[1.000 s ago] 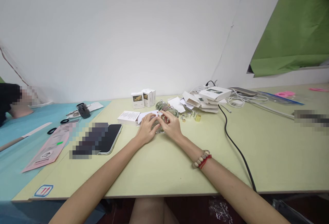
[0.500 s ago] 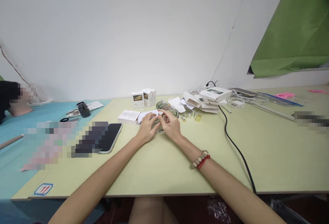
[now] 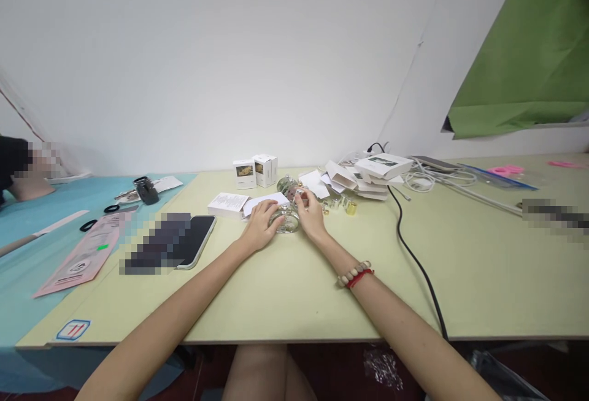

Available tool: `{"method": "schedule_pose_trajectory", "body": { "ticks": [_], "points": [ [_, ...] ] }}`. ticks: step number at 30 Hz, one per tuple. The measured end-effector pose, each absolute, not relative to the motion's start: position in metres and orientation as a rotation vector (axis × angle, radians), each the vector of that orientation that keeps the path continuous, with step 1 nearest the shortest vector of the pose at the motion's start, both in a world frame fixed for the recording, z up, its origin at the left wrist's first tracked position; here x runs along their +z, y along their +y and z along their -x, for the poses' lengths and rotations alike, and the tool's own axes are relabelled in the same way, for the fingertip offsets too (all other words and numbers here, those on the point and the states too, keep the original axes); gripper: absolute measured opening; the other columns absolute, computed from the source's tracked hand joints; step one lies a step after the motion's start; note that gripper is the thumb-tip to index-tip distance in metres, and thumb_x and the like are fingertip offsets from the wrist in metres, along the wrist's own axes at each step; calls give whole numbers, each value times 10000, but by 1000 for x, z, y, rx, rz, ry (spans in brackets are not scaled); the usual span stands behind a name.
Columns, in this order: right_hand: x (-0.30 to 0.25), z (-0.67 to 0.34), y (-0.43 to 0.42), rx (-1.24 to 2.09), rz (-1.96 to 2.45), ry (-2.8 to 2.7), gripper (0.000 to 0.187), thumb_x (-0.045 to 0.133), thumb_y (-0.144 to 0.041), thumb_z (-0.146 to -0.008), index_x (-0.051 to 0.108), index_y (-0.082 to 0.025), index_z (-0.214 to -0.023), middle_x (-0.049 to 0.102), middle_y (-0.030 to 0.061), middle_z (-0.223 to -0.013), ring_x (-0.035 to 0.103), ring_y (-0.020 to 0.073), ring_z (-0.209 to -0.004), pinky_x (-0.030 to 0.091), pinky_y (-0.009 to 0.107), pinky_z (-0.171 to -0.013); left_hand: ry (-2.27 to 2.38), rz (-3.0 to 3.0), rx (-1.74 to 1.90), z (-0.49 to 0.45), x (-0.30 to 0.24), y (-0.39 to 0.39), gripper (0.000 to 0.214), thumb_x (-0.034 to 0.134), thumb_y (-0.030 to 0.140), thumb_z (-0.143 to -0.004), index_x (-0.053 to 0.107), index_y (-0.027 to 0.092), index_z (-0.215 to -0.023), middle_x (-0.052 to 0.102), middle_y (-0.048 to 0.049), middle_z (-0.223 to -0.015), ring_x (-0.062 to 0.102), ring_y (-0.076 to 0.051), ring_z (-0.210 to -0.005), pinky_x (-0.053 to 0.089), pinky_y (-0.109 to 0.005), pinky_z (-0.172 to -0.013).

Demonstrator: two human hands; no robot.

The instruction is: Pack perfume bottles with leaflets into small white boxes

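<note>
A clear, rounded glass bottle (image 3: 289, 223) with a greenish tint stands on the yellow-green table, close in front of me. My left hand (image 3: 261, 228) curls round its left side, thumb and fingers against the glass. Just right of and above the bottle is my right hand (image 3: 311, 216), its thumb and fingers pinched together. A small pale, shiny piece seems to be between those fingertips, too small to name. Behind the hands lie more rounded glass bottles (image 3: 286, 186), partly hidden. Several small silver and gold caps (image 3: 351, 208) are scattered to the right.
White boxes (image 3: 244, 174) stand at the back, and a flat white box (image 3: 227, 203) lies left of the hands. Opened cartons (image 3: 381, 165) are piled at right. A phone (image 3: 197, 241) is at left, a black cable (image 3: 414, 248) at right. Another person's arm (image 3: 27, 186) shows far left.
My right hand has come off the top of the bottle and moved slightly right, fingers pinched. My left hand keeps to the bottle's left side. The view has shifted a little.
</note>
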State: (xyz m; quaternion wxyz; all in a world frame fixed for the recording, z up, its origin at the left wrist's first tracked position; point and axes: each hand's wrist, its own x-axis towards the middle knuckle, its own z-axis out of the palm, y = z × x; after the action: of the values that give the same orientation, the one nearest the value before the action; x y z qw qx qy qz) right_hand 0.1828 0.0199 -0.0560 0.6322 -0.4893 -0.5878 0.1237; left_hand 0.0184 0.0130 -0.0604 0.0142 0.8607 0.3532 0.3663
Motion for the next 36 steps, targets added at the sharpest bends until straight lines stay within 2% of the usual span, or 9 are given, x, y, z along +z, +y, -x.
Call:
{"method": "schedule_pose_trajectory", "body": {
  "ticks": [3,6,9,16,25,31,33,36],
  "points": [
    [-57,-185,22,280,1125,-1278,413,435,-479,-816,566,-172,-1060,624,71,-894,539,156,-665,428,290,-649,1106,-2689,1121,-19,-59,11,292,357,371,-889,482,213,-1101,489,-61,-1185,415,-191,-1138,325,-361,-974],
    [-53,-191,22,283,1129,-1209,436,459,-479,-800,533,-176,-1104,621,44,-791,528,149,-633,422,279,-626,1110,-2698,1115,-19,-57,9,277,359,374,-889,479,214,-1081,486,-63,-1185,411,-192,-1140,321,-364,-973],
    [-52,-198,23,304,1150,-1197,419,469,-477,-788,546,-176,-1069,610,29,-736,514,142,-608,414,273,-612,1111,-2705,1120,-19,-57,8,274,366,374,-886,469,211,-1081,488,-65,-1176,415,-193,-1135,324,-367,-970],
    [-51,-206,24,240,1210,-1161,389,530,-458,-741,538,-175,-1007,604,47,-846,500,128,-626,406,259,-606,1143,-2747,1141,-20,-61,10,346,454,405,-837,446,191,-1108,482,-87,-1173,412,-221,-1148,329,-385,-968],
    [-49,-250,26,-87,1393,-1064,326,510,-401,-744,571,-184,-980,556,63,-1000,479,115,-624,388,291,-664,1126,-2755,1172,-20,-60,9,331,471,378,-827,448,198,-1104,492,-83,-1152,429,-221,-1127,352,-383,-949],
    [-54,-287,22,-241,1651,-781,296,427,-347,-782,546,-242,-1032,558,48,-1020,500,195,-868,365,336,-745,1139,-2746,1161,-20,-60,8,343,464,381,-831,440,202,-1122,490,-83,-1150,423,-223,-1134,342,-392,-962],
    [-55,-293,21,-211,1751,-725,293,433,-317,-768,557,-252,-1025,551,55,-1019,498,208,-896,372,344,-751,1135,-2743,1163,-20,-60,8,347,464,380,-830,436,207,-1129,488,-82,-1154,424,-224,-1135,344,-392,-959],
    [-58,-298,21,-63,1869,-706,279,481,-280,-717,599,-256,-969,557,59,-990,521,199,-823,391,351,-737,1131,-2741,1169,-20,-60,8,343,466,378,-828,438,210,-1126,490,-81,-1155,426,-223,-1133,345,-390,-954]
  ]
}}
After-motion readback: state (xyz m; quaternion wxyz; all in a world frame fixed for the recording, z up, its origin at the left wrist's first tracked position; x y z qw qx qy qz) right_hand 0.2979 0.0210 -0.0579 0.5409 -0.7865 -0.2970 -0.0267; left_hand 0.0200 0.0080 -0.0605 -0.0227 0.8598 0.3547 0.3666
